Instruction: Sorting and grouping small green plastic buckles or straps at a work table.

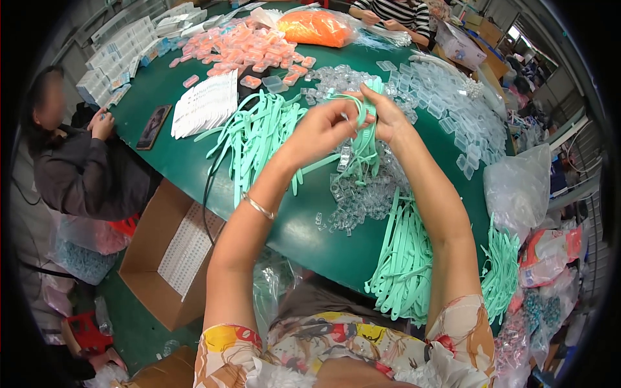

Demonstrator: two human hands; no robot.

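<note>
Over the middle of the table, my right hand is closed on a bundle of mint-green straps, whose ends hang down. My left hand meets it from the left, fingers pinched on one looped strap of the same green; a small clear piece may be between the fingertips, too blurred to tell. Below both hands spreads a heap of small clear plastic buckles. A loose pile of green straps lies left of my left hand, and another pile of straps lies beside my right forearm, at the table's near edge.
Clear cases, orange-and-clear cases, white printed cards and a phone lie on the green table. A cardboard box stands below its left edge. One person sits left, another across.
</note>
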